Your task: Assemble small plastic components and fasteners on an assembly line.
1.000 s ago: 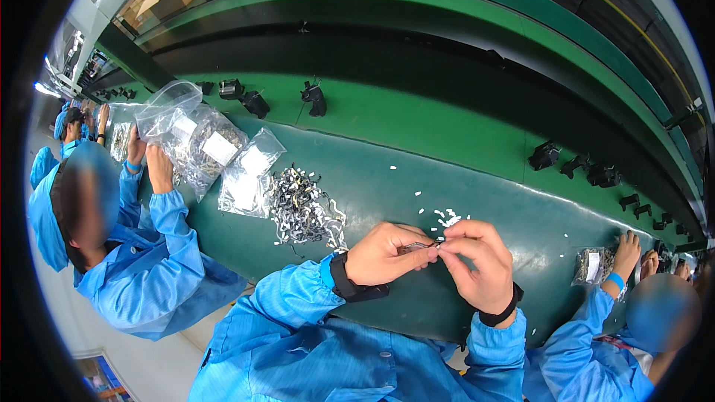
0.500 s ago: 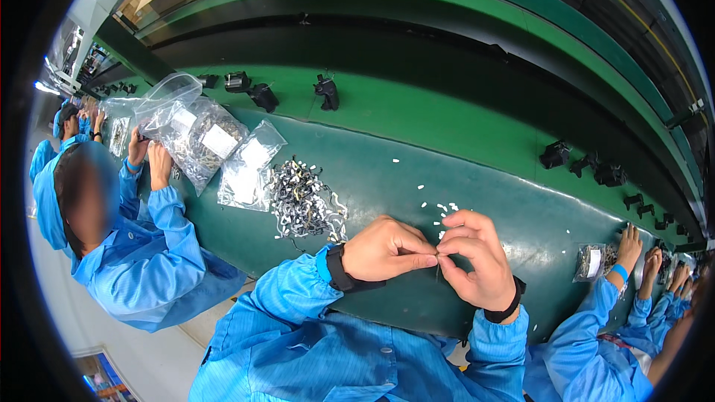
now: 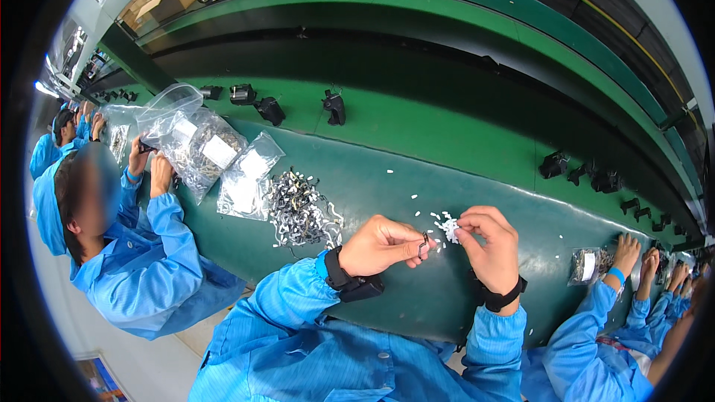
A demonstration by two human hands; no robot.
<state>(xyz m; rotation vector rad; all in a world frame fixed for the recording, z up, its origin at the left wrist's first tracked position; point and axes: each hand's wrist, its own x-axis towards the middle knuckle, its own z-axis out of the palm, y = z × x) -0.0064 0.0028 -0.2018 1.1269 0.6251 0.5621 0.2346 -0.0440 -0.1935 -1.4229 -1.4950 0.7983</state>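
Note:
My left hand (image 3: 381, 248) pinches a short dark wire (image 3: 424, 243) between thumb and forefinger, above the green table. My right hand (image 3: 491, 247) is just to its right, thumb and forefinger drawn together at the edge of a small heap of white plastic pieces (image 3: 447, 226). Whether a piece is between those fingertips is too small to tell. Left of my hands lies a tangled pile of short black and white wires (image 3: 302, 210).
Clear bags of parts (image 3: 202, 145) and a flatter clear bag (image 3: 246, 182) lie beyond the wire pile. Black fixtures (image 3: 334, 107) stand along the green ledge. Co-workers in blue sit on both sides, one with a hand (image 3: 627, 253) near another bag (image 3: 588, 264).
My hands, together half a second ago, have come apart. The right hand has moved to the white pieces, while the left keeps hold of the wire, now more visible.

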